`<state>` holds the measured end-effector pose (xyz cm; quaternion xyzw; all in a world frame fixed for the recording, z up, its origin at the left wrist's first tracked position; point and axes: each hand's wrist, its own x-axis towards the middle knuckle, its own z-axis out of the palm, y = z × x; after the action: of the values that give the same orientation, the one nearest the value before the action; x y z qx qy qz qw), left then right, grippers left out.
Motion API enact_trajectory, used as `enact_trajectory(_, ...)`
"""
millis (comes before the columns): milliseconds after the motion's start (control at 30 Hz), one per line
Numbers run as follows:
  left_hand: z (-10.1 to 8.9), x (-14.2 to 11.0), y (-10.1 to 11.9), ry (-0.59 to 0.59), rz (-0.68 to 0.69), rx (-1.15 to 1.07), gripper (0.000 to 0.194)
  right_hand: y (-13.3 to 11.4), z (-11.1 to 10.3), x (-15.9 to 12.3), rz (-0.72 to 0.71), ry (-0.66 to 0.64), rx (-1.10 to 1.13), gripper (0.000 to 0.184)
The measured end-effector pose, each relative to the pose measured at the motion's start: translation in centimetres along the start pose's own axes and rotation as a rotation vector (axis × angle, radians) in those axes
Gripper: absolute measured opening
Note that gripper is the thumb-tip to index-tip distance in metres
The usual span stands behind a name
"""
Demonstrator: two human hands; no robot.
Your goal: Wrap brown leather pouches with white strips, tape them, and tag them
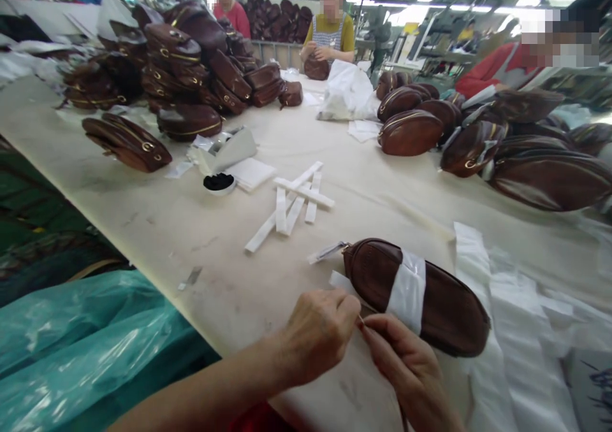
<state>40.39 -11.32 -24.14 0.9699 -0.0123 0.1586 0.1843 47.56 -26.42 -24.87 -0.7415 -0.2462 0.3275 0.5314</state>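
Observation:
Close to the front of the table, my left hand (pixel 325 330) is closed, its fingertips pinched together. My right hand (pixel 406 362) meets it there, thumb and forefinger pressed together. Between the fingertips shows a tiny, thin piece too small to name. Just beyond my hands lies a dark brown leather bag (pixel 449 301), with a white wrap band (pixel 408 292) around its middle. From the bag's left end a zip pull in clear plastic (pixel 327 252) sticks out. Part of a thin brown strap hangs below my right hand.
White paper strips (pixel 296 206) lie crossed mid-table, near a small dish of black pieces (pixel 218 183). Brown bags (pixel 182 69) are heaped at back left, more bags (pixel 411 132) at right. White wrapping sheets (pixel 507 330) cover the right front. Co-workers stand around the table.

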Motion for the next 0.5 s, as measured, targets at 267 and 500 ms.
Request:
enact_trajectory(267,1.6,1.8,-3.9,-0.131,-0.307,-0.203,0.016,-3.3,-2.0,5.5,0.091,-0.27,-0.358,0.032)
enact_trajectory(500,1.5,2.9,-5.1,-0.03,-0.167,-0.152,0.014,-4.7,0.1,8.3,0.161,-0.372,0.033,0.055)
